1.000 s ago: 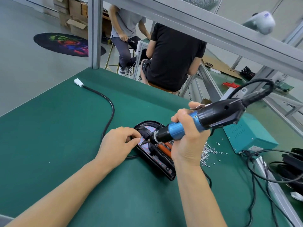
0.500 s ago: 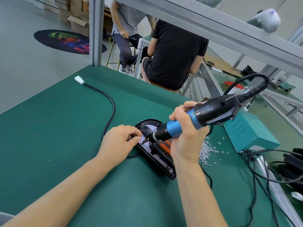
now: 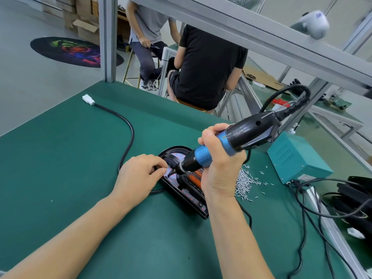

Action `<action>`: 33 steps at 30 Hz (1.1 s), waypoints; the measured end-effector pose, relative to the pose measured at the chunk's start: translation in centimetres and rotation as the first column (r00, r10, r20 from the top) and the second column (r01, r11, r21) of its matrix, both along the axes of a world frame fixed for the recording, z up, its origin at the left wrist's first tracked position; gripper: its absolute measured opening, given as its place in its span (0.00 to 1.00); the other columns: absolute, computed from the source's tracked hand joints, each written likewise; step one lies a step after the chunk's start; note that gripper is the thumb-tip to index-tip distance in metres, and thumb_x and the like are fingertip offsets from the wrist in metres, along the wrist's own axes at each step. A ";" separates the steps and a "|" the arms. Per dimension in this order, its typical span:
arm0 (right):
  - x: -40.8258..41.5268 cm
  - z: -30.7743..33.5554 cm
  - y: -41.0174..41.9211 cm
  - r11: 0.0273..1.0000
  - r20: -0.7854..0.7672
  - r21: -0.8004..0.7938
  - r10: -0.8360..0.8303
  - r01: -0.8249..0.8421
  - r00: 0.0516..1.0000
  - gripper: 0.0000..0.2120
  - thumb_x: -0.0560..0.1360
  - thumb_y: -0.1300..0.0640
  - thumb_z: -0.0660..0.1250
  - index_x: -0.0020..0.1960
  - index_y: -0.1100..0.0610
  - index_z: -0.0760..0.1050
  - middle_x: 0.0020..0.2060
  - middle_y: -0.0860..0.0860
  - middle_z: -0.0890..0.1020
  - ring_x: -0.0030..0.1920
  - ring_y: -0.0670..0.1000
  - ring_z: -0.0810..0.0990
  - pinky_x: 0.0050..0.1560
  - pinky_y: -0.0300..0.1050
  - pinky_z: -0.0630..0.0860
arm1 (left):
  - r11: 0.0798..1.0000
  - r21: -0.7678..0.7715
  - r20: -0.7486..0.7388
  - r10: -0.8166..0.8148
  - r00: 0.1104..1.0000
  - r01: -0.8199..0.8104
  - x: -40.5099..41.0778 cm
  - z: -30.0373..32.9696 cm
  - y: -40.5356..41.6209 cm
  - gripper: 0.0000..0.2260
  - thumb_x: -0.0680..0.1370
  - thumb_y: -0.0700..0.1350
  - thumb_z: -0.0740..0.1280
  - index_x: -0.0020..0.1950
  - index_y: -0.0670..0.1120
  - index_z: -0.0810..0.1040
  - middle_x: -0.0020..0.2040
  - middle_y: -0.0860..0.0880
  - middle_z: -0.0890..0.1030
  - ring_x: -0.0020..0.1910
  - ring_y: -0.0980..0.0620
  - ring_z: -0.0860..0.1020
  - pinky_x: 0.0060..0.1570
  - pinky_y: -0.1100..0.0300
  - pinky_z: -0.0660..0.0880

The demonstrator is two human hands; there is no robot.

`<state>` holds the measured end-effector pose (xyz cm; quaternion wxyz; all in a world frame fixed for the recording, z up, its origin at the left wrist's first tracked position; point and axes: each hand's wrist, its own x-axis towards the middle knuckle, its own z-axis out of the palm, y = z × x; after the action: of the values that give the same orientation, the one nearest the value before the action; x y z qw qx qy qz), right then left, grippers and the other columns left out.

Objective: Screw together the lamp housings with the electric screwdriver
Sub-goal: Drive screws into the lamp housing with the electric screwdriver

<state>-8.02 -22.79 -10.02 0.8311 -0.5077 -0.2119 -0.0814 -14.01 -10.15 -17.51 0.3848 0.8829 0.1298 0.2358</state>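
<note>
Since half a second ago, little has shifted: the screwdriver (image 3: 227, 144) has tipped a touch more upright, its tip still down at the near-left part of the lamp housing (image 3: 184, 190), and both hands stay where they were.

Much is hidden. The right hand (image 3: 220, 164) and forearm cover the right side of the housing, so only its rounded far end, a strip of orange inside and the near black rim with small red dots can be seen. The bit itself is a thin dark blur; whether it sits on a screw cannot be told. The left hand (image 3: 138, 176) covers the housing's left edge, and what its fingertips pinch, if anything, is too small to make out. The black cable (image 3: 128, 137) runs under that hand and out to a white plug (image 3: 88, 99) near the far table edge. The screwdriver's own cord leaves the top right of the tool and blurs out.

The right hand is wrapped tight round the blue grip of the screwdriver, thumb on top. The left hand's fingers are curled, thumb and forefinger together right beside the bit, resting on the housing.

The housing lies flat on the green table (image 3: 60, 168), between the two hands. A heap of small silver screws (image 3: 245, 181) lies just right of it, near a teal box (image 3: 296, 158).
</note>
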 end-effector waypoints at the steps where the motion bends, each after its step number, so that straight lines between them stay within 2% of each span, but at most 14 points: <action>1: 0.0 0.0 0.0 1.000 -0.010 0.003 -0.006 0.006 1.000 0.11 0.66 0.67 0.68 0.39 0.51 0.78 0.33 0.47 0.78 0.36 0.50 0.75 0.42 0.40 0.75 | 1.000 0.001 0.000 0.003 1.000 -0.003 0.0 0.0 0.0 0.04 0.75 0.44 0.69 0.44 0.52 0.82 0.34 0.62 0.76 0.39 0.60 0.73 0.43 0.59 0.69; 6: 0.1 -0.2 -0.3 1.000 -0.047 0.006 -0.025 0.026 0.999 0.09 0.68 0.64 0.70 0.42 0.51 0.79 0.36 0.50 0.79 0.37 0.51 0.76 0.43 0.40 0.75 | 1.000 0.003 -0.006 0.006 1.000 -0.006 0.0 -0.2 0.0 0.04 0.75 0.43 0.69 0.43 0.52 0.82 0.34 0.62 0.76 0.38 0.61 0.73 0.43 0.59 0.68; 12: 0.0 -0.1 -0.6 0.999 0.040 -0.025 -0.032 0.033 0.999 0.09 0.69 0.64 0.69 0.42 0.50 0.79 0.41 0.47 0.82 0.35 0.49 0.76 0.42 0.41 0.76 | 1.000 0.001 -0.011 0.024 1.000 -0.024 0.0 -0.1 -0.1 0.05 0.74 0.44 0.70 0.42 0.54 0.82 0.34 0.59 0.77 0.38 0.60 0.74 0.42 0.57 0.71; 17: 0.1 0.1 -0.4 0.999 0.011 -0.013 -0.045 0.045 0.999 0.06 0.68 0.65 0.70 0.42 0.55 0.77 0.37 0.46 0.81 0.36 0.47 0.76 0.43 0.41 0.76 | 0.999 0.004 -0.021 0.034 0.999 -0.034 0.0 0.2 -0.2 0.05 0.74 0.44 0.71 0.42 0.55 0.82 0.33 0.60 0.76 0.37 0.60 0.74 0.41 0.56 0.70; 21: 0.2 0.1 -0.5 0.999 -0.004 -0.001 -0.049 0.049 0.999 0.08 0.67 0.65 0.70 0.37 0.53 0.78 0.35 0.45 0.80 0.37 0.47 0.77 0.43 0.38 0.75 | 1.000 -0.001 -0.027 0.023 0.999 -0.023 0.0 0.4 -0.2 0.05 0.74 0.43 0.71 0.42 0.54 0.82 0.34 0.60 0.77 0.38 0.60 0.74 0.43 0.56 0.71; 24: 0.1 0.1 -0.6 0.999 -0.009 0.006 -0.042 0.042 0.999 0.08 0.68 0.65 0.70 0.39 0.53 0.78 0.35 0.45 0.81 0.36 0.47 0.77 0.43 0.37 0.75 | 0.999 0.008 -0.035 0.034 0.999 -0.033 -0.1 0.5 -0.3 0.05 0.74 0.43 0.71 0.42 0.53 0.82 0.34 0.60 0.77 0.37 0.60 0.74 0.42 0.56 0.71; 28: 0.0 0.3 -0.9 0.998 -0.060 0.045 -0.048 0.050 0.997 0.09 0.68 0.63 0.71 0.46 0.53 0.78 0.39 0.48 0.81 0.37 0.49 0.76 0.44 0.39 0.76 | 0.999 0.011 -0.048 0.031 0.998 -0.030 -0.1 0.7 -0.3 0.06 0.73 0.43 0.71 0.40 0.55 0.81 0.33 0.61 0.77 0.36 0.61 0.74 0.40 0.57 0.71; 31: -0.1 0.7 -1.4 0.995 -0.080 0.071 -0.065 0.070 0.995 0.11 0.69 0.61 0.71 0.45 0.47 0.80 0.44 0.52 0.81 0.38 0.50 0.76 0.42 0.38 0.75 | 0.999 0.011 -0.046 0.036 0.998 -0.035 0.0 0.9 -0.4 0.06 0.73 0.42 0.71 0.40 0.55 0.82 0.32 0.61 0.77 0.36 0.61 0.74 0.40 0.57 0.71; 33: -0.2 1.0 -2.0 0.991 -0.076 0.084 -0.093 0.099 0.993 0.10 0.69 0.61 0.71 0.47 0.47 0.80 0.45 0.52 0.81 0.38 0.51 0.76 0.43 0.38 0.75 | 0.999 0.015 -0.041 0.037 0.998 -0.036 0.0 0.9 -0.5 0.06 0.73 0.42 0.71 0.41 0.54 0.82 0.32 0.62 0.76 0.36 0.62 0.74 0.40 0.57 0.71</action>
<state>-8.22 -24.75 -9.03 0.8548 -0.4830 -0.1533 -0.1122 -13.99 -10.65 -16.59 0.3713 0.8878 0.1520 0.2254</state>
